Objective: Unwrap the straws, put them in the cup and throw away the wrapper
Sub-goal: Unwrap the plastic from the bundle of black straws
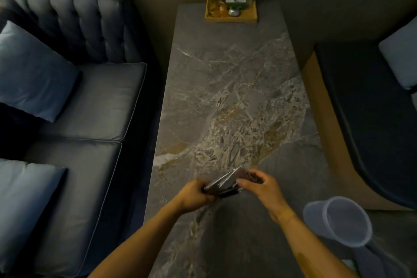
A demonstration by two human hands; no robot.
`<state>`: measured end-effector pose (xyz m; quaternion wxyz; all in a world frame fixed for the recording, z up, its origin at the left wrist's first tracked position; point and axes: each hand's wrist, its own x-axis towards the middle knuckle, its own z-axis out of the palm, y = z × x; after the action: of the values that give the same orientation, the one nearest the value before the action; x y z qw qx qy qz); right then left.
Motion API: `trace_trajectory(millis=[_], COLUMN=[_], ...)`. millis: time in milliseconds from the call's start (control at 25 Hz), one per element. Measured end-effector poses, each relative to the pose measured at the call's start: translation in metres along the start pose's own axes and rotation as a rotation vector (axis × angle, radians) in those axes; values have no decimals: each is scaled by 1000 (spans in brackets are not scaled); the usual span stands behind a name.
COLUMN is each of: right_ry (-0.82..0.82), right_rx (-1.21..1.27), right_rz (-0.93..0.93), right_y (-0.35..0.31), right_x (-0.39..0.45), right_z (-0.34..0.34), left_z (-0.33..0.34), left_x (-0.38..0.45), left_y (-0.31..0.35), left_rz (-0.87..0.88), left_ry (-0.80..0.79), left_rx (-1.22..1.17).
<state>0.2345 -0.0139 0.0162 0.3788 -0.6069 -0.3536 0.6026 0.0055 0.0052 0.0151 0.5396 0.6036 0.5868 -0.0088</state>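
Observation:
Both of my hands hold a shiny plastic-wrapped pack of dark straws (226, 181) just above the near part of the marble table (225, 88). My left hand (195, 195) grips the pack's left end. My right hand (262, 185) pinches its right end, fingers curled over the wrapper. The pack lies slanted, its right end farther from me. A clear plastic cup (338, 221) stands at the table's near right corner, to the right of my right wrist; nothing shows inside it.
A wooden tray (231, 18) with a plant vase, a small box and bottles sits at the table's far end. A dark sofa (90, 108) with blue cushions runs along the left. Another dark seat (372, 108) with a cushion stands to the right.

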Motion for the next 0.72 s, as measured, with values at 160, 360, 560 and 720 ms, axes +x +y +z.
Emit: trace_trajectory(millis=[160, 360, 560, 720], right_ry=[29, 47, 52, -25], right_rx=[277, 538, 423, 312], right_rz=[85, 211, 274, 251], right_y=[-10, -2, 4, 1], right_x=[-27, -57, -81, -91], right_z=[12, 27, 29, 20], left_z=[17, 48, 59, 43], left_x=[-39, -73, -89, -94], left_y=[9, 18, 18, 18], left_rz=[-64, -90, 26, 275], left_ry=[-127, -184, -198, 192], left_rx=[-314, -614, -543, -231])
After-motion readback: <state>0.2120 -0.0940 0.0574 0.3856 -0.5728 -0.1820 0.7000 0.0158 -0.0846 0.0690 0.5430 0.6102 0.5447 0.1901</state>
